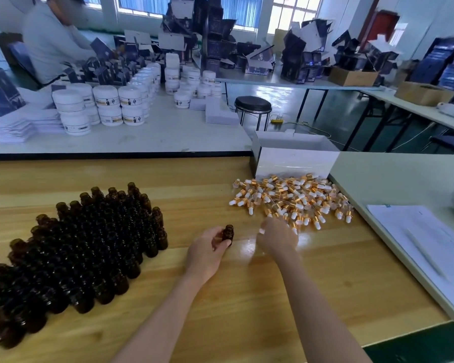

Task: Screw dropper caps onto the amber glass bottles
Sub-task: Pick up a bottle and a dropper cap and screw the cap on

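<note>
My left hand grips one small amber glass bottle upright, its open neck uncapped, just above the wooden table. My right hand is blurred at the near edge of a pile of dropper caps, gold collars with white rubber bulbs. A white bulb of one dropper cap shows at its fingertips, which seem to pinch it. A dense block of several open amber bottles stands on the table to the left.
A white box stands behind the cap pile. Papers and a pen lie on the grey table to the right. White jars and dark cartons fill the far table, where another person works. A black stool stands beyond.
</note>
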